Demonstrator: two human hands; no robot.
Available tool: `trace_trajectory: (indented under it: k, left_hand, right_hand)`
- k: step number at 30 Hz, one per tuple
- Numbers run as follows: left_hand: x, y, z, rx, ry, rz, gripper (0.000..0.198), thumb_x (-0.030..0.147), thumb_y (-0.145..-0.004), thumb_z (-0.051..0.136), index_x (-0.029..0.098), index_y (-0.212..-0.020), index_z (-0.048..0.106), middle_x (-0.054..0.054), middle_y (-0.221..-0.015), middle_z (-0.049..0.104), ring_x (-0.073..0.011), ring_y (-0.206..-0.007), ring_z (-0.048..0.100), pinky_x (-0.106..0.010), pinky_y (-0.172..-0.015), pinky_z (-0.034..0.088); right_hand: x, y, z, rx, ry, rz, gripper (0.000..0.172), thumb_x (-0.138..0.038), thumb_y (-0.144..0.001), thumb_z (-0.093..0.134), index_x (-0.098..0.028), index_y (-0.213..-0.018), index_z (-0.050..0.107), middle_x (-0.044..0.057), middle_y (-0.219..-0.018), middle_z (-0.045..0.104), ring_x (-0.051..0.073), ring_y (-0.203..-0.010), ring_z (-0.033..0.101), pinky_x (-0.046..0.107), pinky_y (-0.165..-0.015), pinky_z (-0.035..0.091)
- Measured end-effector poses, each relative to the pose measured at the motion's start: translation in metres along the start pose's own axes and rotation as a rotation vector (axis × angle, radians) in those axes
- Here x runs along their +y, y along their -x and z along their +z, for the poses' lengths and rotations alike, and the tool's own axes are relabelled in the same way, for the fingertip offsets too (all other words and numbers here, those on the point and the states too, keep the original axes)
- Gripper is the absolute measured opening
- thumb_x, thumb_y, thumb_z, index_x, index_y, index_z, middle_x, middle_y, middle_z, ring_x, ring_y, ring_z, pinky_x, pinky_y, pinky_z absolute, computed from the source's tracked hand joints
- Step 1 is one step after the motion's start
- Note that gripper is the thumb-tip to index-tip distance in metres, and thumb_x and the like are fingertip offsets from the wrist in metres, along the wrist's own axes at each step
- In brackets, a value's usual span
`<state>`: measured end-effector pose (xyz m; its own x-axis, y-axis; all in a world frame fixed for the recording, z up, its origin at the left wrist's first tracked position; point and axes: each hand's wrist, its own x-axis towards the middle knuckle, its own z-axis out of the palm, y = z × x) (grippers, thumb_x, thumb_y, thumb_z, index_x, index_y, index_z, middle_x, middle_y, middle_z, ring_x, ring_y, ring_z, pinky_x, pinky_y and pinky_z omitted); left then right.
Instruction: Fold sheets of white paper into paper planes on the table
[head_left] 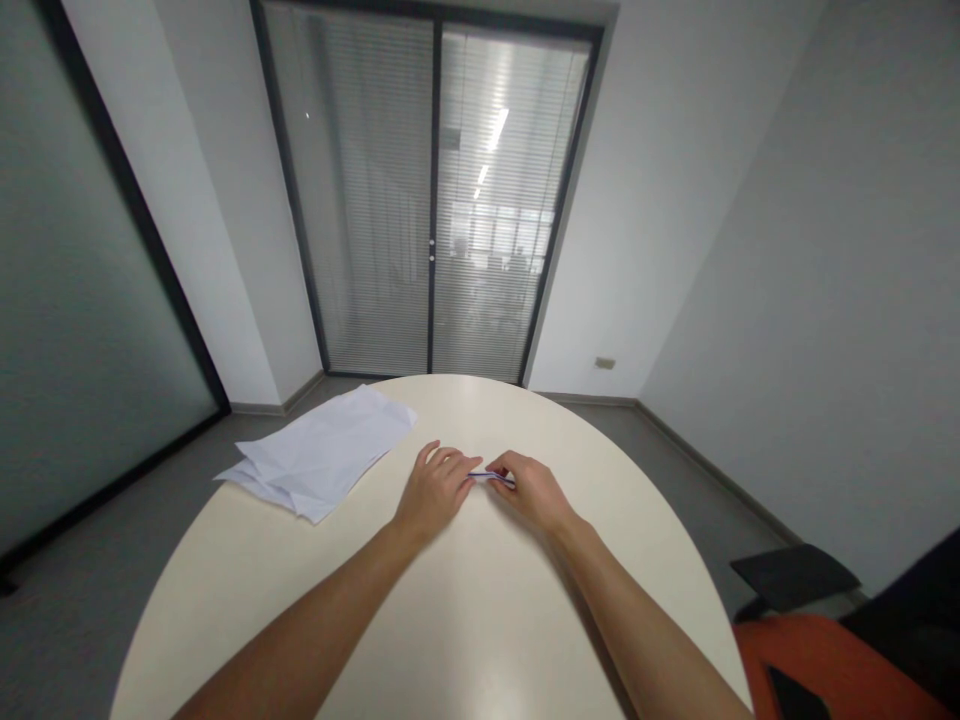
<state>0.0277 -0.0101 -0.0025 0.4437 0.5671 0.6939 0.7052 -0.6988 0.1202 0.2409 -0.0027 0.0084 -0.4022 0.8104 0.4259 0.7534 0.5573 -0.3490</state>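
In the head view, my left hand [435, 492] and my right hand [531, 488] are close together above the middle of the table. Between them is a small, narrow white strip with a dark blue line [484, 475]; its exact kind is too small to make out. My left thumb and fingers pinch its left end, partly covering it. The right end sits between my right thumb and fingers and pokes out a little below them.
A loose stack of creased white paper sheets [330, 445] lies at the left of the round cream table [480, 620], some corners over its edge. An orange and black chair [817, 650] stands at the right. Glass doors with blinds [435, 200] are beyond the table.
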Motion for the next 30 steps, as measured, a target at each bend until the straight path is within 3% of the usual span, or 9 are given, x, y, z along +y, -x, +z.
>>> trace_trajectory:
  k: [7,10,16,24,30]
  left_hand:
    - [-0.003,-0.001,-0.001,-0.094,0.071,-0.053,0.017,0.015,-0.093,0.055,0.025,-0.093,0.070,-0.002,-0.093,0.075,-0.0212,-0.092,0.063,-0.049,-0.107,0.031]
    - [-0.004,0.001,0.003,-0.134,0.113,-0.081,0.020,0.013,-0.092,0.053,0.024,-0.091,0.069,-0.002,-0.091,0.074,-0.0216,-0.092,0.063,-0.047,-0.106,0.033]
    - [-0.007,0.007,0.013,-0.278,0.147,-0.196,0.023,0.008,-0.088,0.052,0.023,-0.094,0.069,-0.005,-0.095,0.072,-0.0222,-0.092,0.064,-0.033,-0.084,0.047]
    - [-0.005,0.013,0.011,-0.267,0.170,-0.176,0.028,0.022,-0.086,0.060,0.022,-0.112,0.069,-0.010,-0.115,0.071,-0.0261,-0.109,0.063,-0.039,-0.095,0.049]
    - [-0.010,0.014,0.016,-0.309,0.179,-0.194,0.026,0.027,-0.092,0.056,0.024,-0.110,0.075,-0.011,-0.126,0.068,-0.0273,-0.118,0.060,-0.044,-0.102,0.047]
  right_hand:
    - [-0.003,0.001,-0.001,-0.034,-0.002,-0.040,0.013,-0.012,-0.086,0.060,-0.022,-0.092,0.067,0.002,-0.090,0.071,0.017,-0.083,0.064,0.027,-0.075,0.046]
    - [-0.005,0.001,-0.001,-0.067,-0.009,-0.066,0.018,-0.008,-0.085,0.058,-0.022,-0.090,0.068,0.002,-0.090,0.071,0.018,-0.084,0.064,0.028,-0.077,0.047]
    - [-0.005,0.004,0.001,-0.138,-0.055,-0.105,0.026,-0.008,-0.084,0.058,-0.023,-0.102,0.070,0.003,-0.101,0.073,0.019,-0.097,0.064,0.030,-0.086,0.048]
    - [-0.005,0.006,0.001,-0.169,-0.108,-0.243,0.029,-0.028,-0.092,0.060,-0.022,-0.120,0.068,0.008,-0.121,0.070,0.024,-0.115,0.062,0.037,-0.101,0.046]
    - [0.009,0.007,0.007,-0.209,-0.070,-0.241,0.033,-0.032,-0.098,0.052,-0.022,-0.126,0.067,0.013,-0.135,0.063,0.027,-0.129,0.054,0.048,-0.111,0.039]
